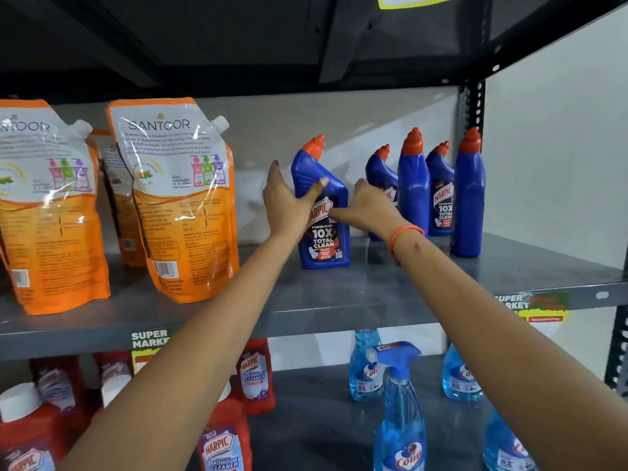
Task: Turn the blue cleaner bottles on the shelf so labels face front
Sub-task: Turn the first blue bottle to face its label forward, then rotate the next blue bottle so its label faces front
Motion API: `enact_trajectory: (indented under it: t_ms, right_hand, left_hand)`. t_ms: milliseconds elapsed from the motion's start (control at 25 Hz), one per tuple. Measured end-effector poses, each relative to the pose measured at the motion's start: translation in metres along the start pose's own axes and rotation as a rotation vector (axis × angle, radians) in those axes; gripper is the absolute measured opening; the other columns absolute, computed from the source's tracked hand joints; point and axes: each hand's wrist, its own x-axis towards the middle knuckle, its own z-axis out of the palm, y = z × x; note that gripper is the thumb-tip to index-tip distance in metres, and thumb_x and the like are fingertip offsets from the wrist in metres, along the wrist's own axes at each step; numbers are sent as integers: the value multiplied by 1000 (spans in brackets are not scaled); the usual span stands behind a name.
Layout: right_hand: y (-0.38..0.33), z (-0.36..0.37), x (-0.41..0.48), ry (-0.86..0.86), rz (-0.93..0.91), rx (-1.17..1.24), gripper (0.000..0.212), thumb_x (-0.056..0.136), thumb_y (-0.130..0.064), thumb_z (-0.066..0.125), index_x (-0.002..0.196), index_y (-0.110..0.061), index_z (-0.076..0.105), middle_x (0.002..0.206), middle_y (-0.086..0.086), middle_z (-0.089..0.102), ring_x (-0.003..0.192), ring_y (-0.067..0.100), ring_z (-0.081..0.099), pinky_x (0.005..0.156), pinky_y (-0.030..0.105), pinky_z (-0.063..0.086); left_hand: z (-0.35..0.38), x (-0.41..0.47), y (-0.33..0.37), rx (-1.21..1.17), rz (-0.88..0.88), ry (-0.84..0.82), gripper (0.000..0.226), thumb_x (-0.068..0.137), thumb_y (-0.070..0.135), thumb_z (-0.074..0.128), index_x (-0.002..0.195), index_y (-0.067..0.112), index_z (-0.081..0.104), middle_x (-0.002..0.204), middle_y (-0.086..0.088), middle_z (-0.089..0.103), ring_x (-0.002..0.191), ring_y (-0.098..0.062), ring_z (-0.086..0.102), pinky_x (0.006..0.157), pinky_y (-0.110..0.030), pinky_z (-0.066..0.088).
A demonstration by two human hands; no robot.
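Our two forearms reach up from the near bottom edge, over the lower shelf of spray bottles (401, 413) and red cleaner bottles (255, 372), toward the grey shelf (339, 300) above. Around our right wrist sits an orange band (404, 234).

Both hands meet on the front blue bottle (324, 219), which stands upright on that shelf, nearer and further left than its fellows. Our left hand (289, 202) wraps its left side, thumb laid across the shoulder, forefinger lifted off. Our right hand (367, 207) presses the right side, fingertips touching the label — a two-handed grasp, not a clench. Its label already looks out at us, so we judge this bottle nearly done, or just being squared.

Further right and back stand four more. The second bottle (382, 185) hides partly behind our right hand, a strip of label showing. The third bottle (414, 188) shows bare blue. The fourth bottle (441, 198) faces front. The far-right bottle (469, 198) shows bare blue too.

Next, we reckon, we let go and turn the third — gripping low so it doesn't tip into its neighbours. Orange refill pouches (176, 198) at left need nothing.
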Motion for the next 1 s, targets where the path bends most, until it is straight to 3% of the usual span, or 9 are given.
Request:
enact_trajectory:
  t_ms: [120,200,280,440,520,640,720,800,1000]
  right_hand:
    - [1,-28,-8,177,-128,-134,41,79,-24,58,114,-3,51,91,12,64,85,28,61,69,32,47]
    - [16,-49,-14,290,-191,-69,34,79,-20,55,109,-5,57,91,13,70,87,28,63,76,31,49]
    - [34,-66,-19,388,-217,22,26,78,-17,54,101,-7,60,84,11,72,81,24,63,69,25,43]
    - [86,-94,-17,443,-180,107,22,77,-18,55,96,-10,60,91,7,70,84,23,62,72,30,44]
    - [108,-99,-12,380,-143,109,29,78,-21,59,103,-8,58,99,9,66,90,25,61,76,30,45]
    - [126,-97,-10,123,-18,107,44,74,-35,67,106,-9,53,96,4,62,90,24,59,74,31,48]
    - [130,-92,-12,-96,45,121,46,68,-42,73,95,-14,49,78,-5,56,77,17,55,60,24,43]
    - [133,-85,-11,-242,53,138,52,65,-46,76,91,-9,50,75,-4,54,73,17,55,56,24,41]
    - [126,-65,-5,-309,26,100,46,64,-50,75,71,-17,45,66,-2,49,59,13,48,48,23,36]
  left_hand:
    - [11,-11,18,90,215,152,79,85,36,61,145,7,19,154,-11,26,141,-25,24,108,-24,21]
    - [25,-16,35,102,322,213,67,89,26,53,144,6,21,153,-12,28,140,-26,26,114,-33,26]
    - [41,-20,52,114,385,239,59,91,21,48,143,4,25,151,-14,32,138,-27,31,112,-38,31]
    - [85,-21,78,81,414,187,41,92,20,50,128,2,47,130,-14,56,122,-25,51,98,-19,38]
    - [105,-23,82,15,312,86,30,89,23,57,111,3,59,105,-8,68,100,-21,63,80,-10,44]
    - [126,-21,78,-128,-19,-100,34,81,34,67,96,4,64,89,-8,65,84,-20,62,82,-29,50]
    - [129,-22,73,-225,-217,-258,40,74,39,73,94,5,64,90,-12,66,84,-22,62,85,-38,53]
    - [127,-22,66,-271,-311,-366,48,69,42,76,97,5,64,98,-15,70,91,-24,67,83,-35,57]
    - [121,-16,65,-290,-365,-547,56,71,50,71,110,9,64,109,-12,71,98,-22,69,79,-30,57]
